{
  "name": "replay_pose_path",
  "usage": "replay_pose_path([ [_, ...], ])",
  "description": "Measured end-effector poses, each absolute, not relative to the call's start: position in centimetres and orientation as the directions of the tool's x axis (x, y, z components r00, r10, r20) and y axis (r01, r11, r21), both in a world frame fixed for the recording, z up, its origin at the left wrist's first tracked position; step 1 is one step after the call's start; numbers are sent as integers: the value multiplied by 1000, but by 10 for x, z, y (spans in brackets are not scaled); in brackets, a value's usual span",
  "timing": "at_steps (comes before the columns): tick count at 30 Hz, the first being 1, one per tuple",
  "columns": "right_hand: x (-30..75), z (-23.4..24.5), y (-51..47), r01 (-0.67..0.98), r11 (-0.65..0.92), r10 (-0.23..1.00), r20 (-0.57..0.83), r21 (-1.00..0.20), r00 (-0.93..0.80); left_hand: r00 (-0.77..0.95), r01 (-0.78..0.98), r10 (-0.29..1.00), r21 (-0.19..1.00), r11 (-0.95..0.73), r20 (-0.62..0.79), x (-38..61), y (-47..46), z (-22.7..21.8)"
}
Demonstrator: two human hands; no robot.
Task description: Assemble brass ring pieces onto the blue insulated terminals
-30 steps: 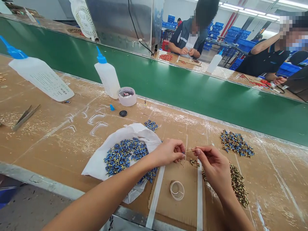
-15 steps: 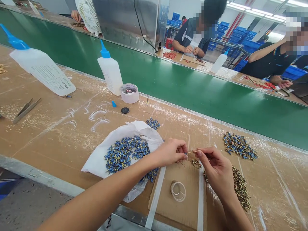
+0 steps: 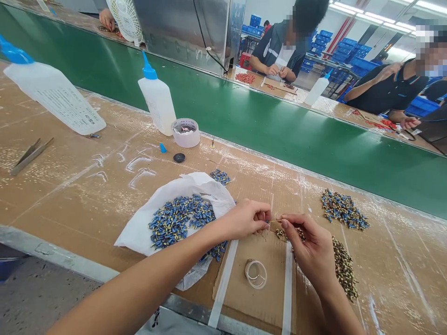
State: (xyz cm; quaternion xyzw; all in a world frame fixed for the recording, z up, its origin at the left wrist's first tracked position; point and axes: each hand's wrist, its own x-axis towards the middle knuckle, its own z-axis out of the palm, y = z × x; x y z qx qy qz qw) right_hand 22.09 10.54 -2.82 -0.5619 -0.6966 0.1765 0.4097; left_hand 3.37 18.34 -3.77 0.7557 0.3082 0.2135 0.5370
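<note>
My left hand (image 3: 249, 218) pinches a tiny blue piece, mostly hidden by the fingertips. In my right hand (image 3: 310, 244) is a thin wooden stick (image 3: 275, 220), held between thumb and forefinger, its tip reaching the piece. Below both hands, a small clear cup (image 3: 256, 274) rests on a cardboard sheet (image 3: 258, 302) with white tape strips. To the left, white paper (image 3: 134, 228) bears many small blue-and-yellow pieces (image 3: 174, 218). Beside my right hand lies a heap of brown-and-cream pieces (image 3: 344, 270); farther back is a pile of blue-and-brown ones (image 3: 344, 209).
Two white bottles with blue nozzles, one leaning (image 3: 56, 95) and one upright (image 3: 159, 104), stand near a tape roll (image 3: 186, 135). Tweezers (image 3: 31, 156) lie at left. A green belt (image 3: 237, 123) runs behind the table, with people working across it.
The view has shifted slightly, so table items sit a little farther left. My hands keep nearly the same pose, stick and piece still together. Across the belt, the person at right has moved an arm.
</note>
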Motion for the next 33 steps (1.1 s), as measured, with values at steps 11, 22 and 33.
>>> replay_pose_path([
  [11, 218, -25, 107, 678, 414, 887, 437, -607, -151, 725, 233, 688, 944, -233, -9, 33, 183, -39],
  [22, 226, -24, 106, 570, 351, 909, 416, -743, -17, 736, 231, 676, 948, -220, -23, 34, 184, -41],
  [33, 214, 3, 89, 370, 322, 786, 28, -871, -618, 735, 206, 678, 955, -212, -8, 34, 187, -43],
])
